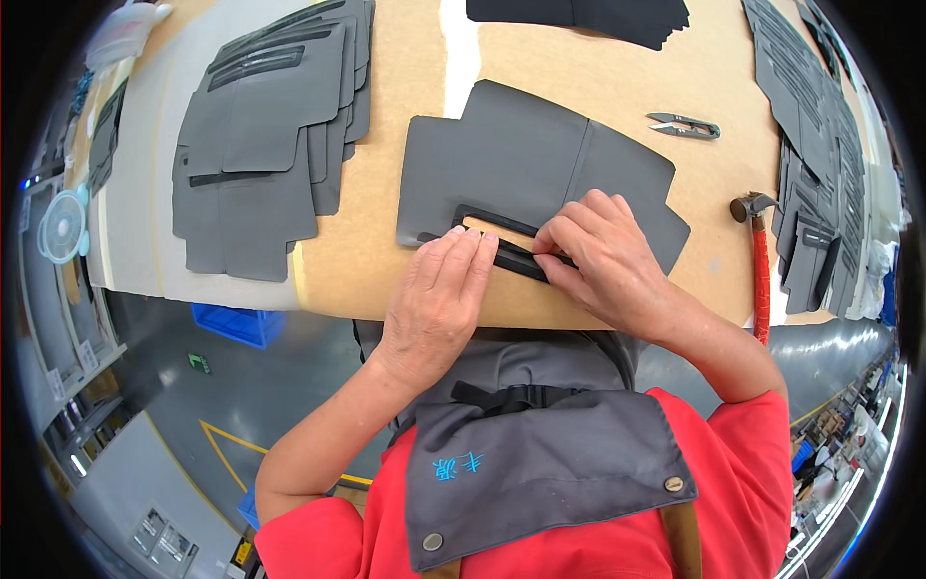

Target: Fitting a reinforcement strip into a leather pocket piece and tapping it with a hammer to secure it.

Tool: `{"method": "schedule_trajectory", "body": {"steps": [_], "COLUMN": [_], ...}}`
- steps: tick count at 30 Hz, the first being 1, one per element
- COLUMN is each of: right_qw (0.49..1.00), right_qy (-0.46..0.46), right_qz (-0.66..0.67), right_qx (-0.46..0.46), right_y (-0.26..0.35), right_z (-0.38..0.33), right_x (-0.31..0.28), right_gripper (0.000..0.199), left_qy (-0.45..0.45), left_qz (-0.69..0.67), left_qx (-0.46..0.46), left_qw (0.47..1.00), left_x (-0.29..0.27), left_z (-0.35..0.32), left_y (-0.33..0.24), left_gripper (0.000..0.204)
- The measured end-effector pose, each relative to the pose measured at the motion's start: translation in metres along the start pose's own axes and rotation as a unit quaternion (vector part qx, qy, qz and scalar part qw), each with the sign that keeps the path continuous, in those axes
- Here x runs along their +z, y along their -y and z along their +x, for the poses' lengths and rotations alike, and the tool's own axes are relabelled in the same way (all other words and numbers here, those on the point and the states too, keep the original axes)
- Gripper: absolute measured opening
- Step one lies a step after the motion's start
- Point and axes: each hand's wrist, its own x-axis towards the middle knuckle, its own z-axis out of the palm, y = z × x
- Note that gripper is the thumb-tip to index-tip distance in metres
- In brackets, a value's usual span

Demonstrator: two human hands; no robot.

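Observation:
In front of me lies a dark grey cut panel [521, 150] with stepped corners and a seam across it. Near its close edge is a long slot framed by a black strip [502, 222], with the tan table top showing through. My left hand [436, 294] rests flat, fingers stretched out, over the slot's left part. My right hand [610, 259] pinches the black strip at the slot's right end between thumb and fingers. The hands hide part of the slot and the panel's close edge.
A stack of grey panels [260, 145] lies at left, with more piled panels [801, 106] at right. Thread snips [687, 126] and a red-handled hammer [759, 256] lie to the right. A black stack [588, 17] sits at the far side. Beneath the table's left is a blue crate [236, 325].

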Motion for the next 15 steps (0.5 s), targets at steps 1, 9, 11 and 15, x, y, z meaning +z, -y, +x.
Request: {"method": "schedule_trajectory", "body": {"steps": [1,9,11,15], "right_qw": [1.0,0.995,0.994,0.989], "right_qy": [0.005,-0.086,-0.092,-0.096], "right_qz": [0.003,0.057,0.049,-0.024], "right_qx": [0.008,-0.018,-0.033,-0.109], "right_y": [0.001,-0.012,-0.014,-0.015], "right_z": [0.0,-0.025,-0.028,-0.03], "right_x": [-0.001,0.019,0.021,0.021], "right_gripper": [0.015,0.025,0.029,0.038], "left_qy": [0.0,-0.002,0.007,0.017], "left_qz": [-0.001,-0.02,-0.027,-0.028], "left_qx": [-0.001,-0.016,-0.017,-0.008], "left_qw": [1.0,1.0,0.999,0.999], "left_x": [0.001,0.002,-0.001,-0.002], "left_z": [0.0,-0.001,0.0,0.0], "left_y": [0.0,-0.003,-0.004,-0.004], "left_gripper": [0.05,0.055,0.057,0.06]}}
